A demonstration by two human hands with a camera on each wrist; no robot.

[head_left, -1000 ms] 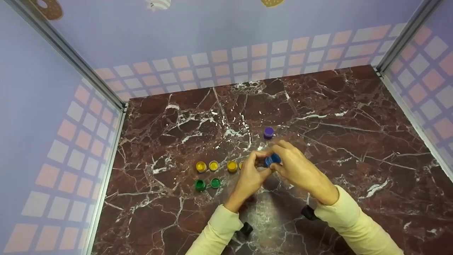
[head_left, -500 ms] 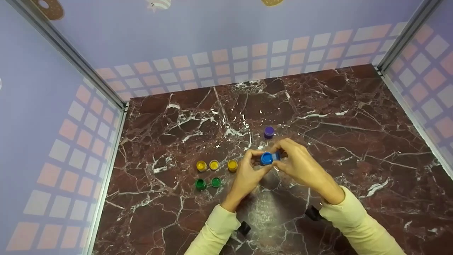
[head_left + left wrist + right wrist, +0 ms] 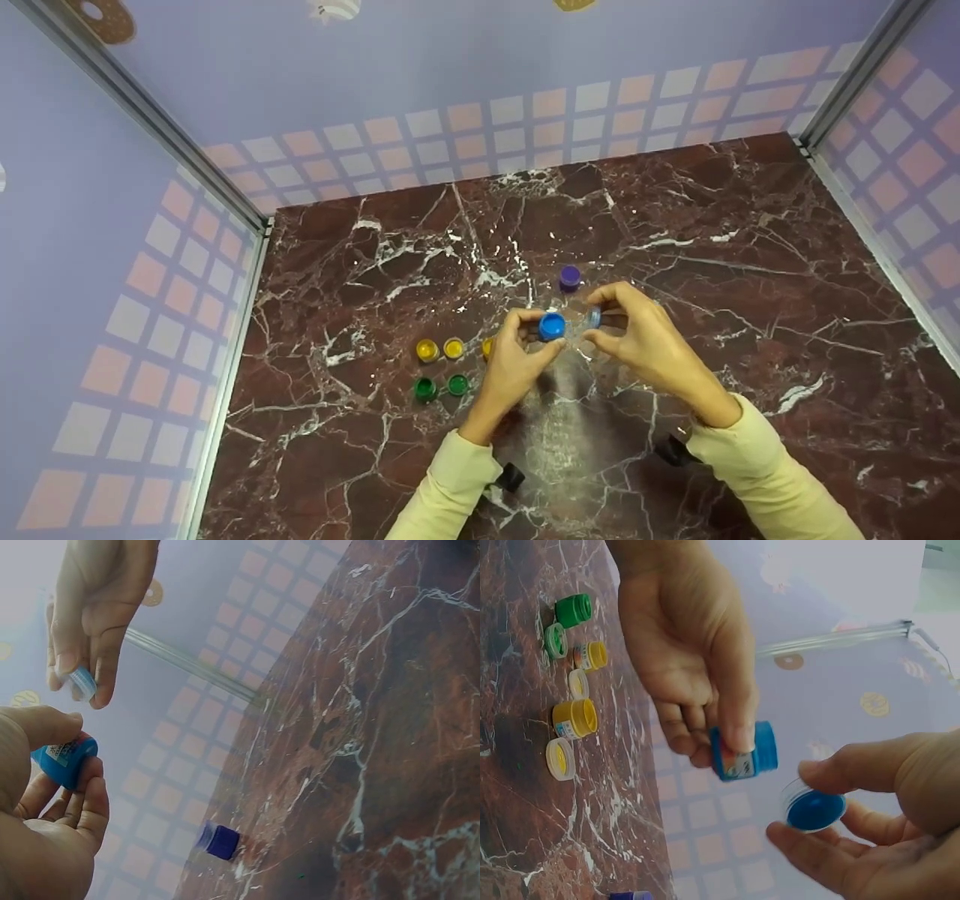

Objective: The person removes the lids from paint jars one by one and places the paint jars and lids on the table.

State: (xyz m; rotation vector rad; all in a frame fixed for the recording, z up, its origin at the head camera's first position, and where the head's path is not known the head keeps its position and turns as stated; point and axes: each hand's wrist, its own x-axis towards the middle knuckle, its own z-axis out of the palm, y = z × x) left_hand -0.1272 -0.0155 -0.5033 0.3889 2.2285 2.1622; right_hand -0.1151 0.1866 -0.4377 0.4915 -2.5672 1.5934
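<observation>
My left hand (image 3: 517, 352) grips a small blue paint jar (image 3: 553, 326), its open mouth showing bright blue paint in the head view. A clear jar lid (image 3: 815, 808) with blue paint on its inner side is pinched between thumb and fingers of my right hand (image 3: 649, 341). Jar and lid are apart, with a narrow gap between them. In the right wrist view a label shows on the jar's side under the left thumb. Just beyond both hands, a purple paint jar (image 3: 570, 278) stands with its lid on.
Left of my hands stand an open yellow jar (image 3: 427, 350) with its lid (image 3: 453, 349), and an open green jar (image 3: 425, 388) beside its lid (image 3: 457, 385). Another yellow jar (image 3: 575, 718) and lid (image 3: 560, 758) sit nearer the left hand. Walls enclose the marbled table (image 3: 720, 277).
The lid has come off the blue jar. My right hand has moved right with the lid, while my left hand has shifted slightly left with the jar, its mouth now facing up toward the head camera.
</observation>
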